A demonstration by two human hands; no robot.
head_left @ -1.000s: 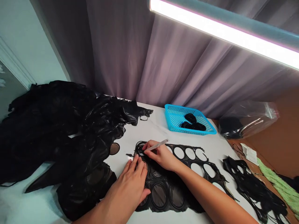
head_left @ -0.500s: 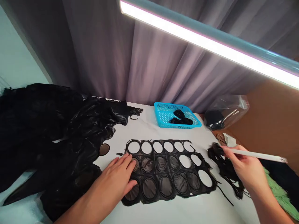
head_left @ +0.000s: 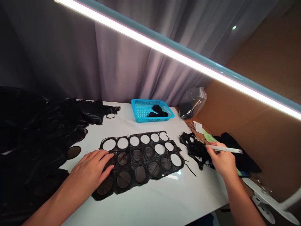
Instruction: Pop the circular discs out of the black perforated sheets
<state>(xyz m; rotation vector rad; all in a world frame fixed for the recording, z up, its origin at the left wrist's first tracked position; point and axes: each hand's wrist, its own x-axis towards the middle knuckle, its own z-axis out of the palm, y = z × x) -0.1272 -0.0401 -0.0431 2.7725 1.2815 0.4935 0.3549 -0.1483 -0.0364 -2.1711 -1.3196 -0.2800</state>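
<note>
- Head camera: our left hand [head_left: 92,166] lies flat with its fingers out on the left end of the black sheet [head_left: 142,163], which has round holes and rings. It hides part of a ring in the middle row.
- The sheet lies on the white table [head_left: 164,201], between our two hands.
- Our right hand [head_left: 222,161] grips a thin white stick [head_left: 228,148]. Our fingers hide its front end.
- Those fingertips are by a messy black heap [head_left: 195,147]; we can't tell if they touch it.
- Black lumps [head_left: 160,113] sit in the blue basket [head_left: 142,110], hard to tell apart.
- The big black pile [head_left: 35,131] is dark and cut off at the left.
</note>
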